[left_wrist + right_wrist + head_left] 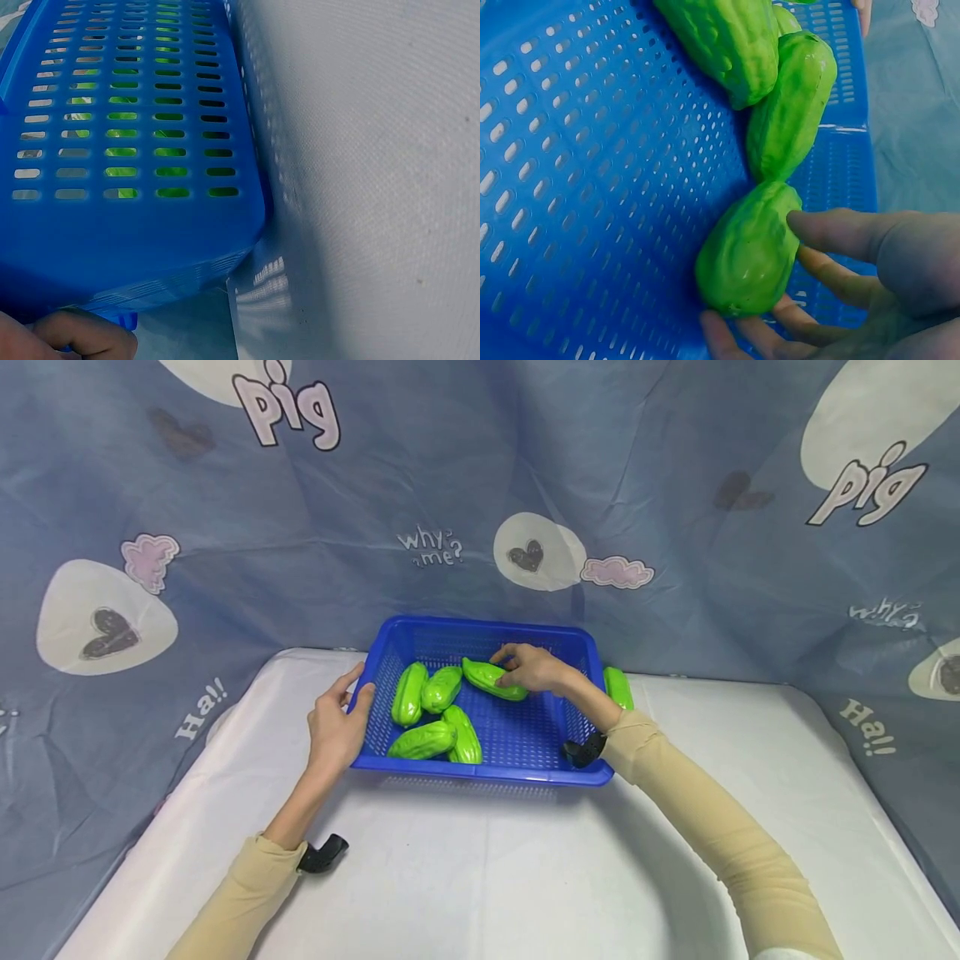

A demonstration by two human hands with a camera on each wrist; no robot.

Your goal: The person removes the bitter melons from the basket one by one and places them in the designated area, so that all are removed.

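Note:
A blue perforated basket point(517, 774) holds several green bumpy bitter melons, among them ones at the left wall point(409, 695) and at the front left point(423, 741). My left hand point(337, 727) grips the basket's left rim; in the left wrist view its bent fingers point(86, 335) show at the rim's corner. Inside the basket, toward the back, my right hand point(534, 668) holds a bitter melon point(491, 679). The right wrist view shows the thumb on one side of this bitter melon point(746, 255) and the fingers around its other side and end.
Another green bitter melon point(618, 687) lies on the white-covered table point(450, 877), just outside the basket's right wall. A blue printed cloth point(465, 485) hangs behind the table and along its sides. Black wrist devices point(322, 854) sit at both cuffs.

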